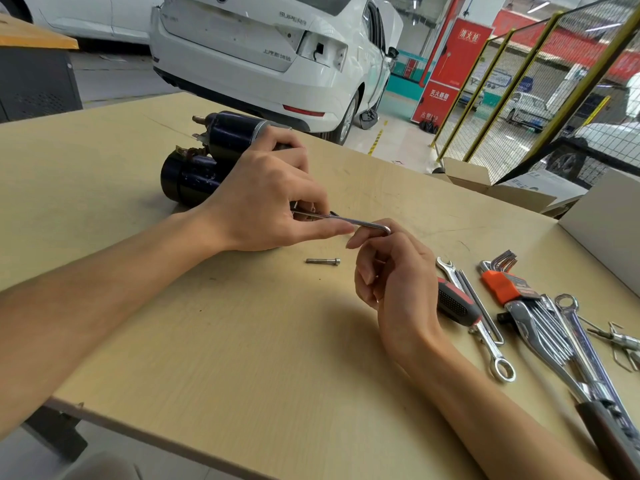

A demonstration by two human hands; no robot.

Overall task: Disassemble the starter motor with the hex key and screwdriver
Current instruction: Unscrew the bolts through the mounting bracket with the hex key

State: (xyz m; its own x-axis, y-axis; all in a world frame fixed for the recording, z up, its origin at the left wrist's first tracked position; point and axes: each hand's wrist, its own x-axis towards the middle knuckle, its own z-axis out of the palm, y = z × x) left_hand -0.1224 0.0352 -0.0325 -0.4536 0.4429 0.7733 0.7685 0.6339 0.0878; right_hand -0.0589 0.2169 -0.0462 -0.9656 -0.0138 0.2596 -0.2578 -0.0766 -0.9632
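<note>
Bench: starter motor lies at the far left, black, on its side. Your left hand rests against it, fingers pinching the hex key shaft. Your right hand curls round the key's bent end. Loose bolt lies just below, apart from both hands. Screwdriver lies right, beside the wrenches.

Starter motor far-left on table; loose bolt nearer, to its right. Screwdriver, wrenches, hex key set at right edge. Car behind table.
</note>
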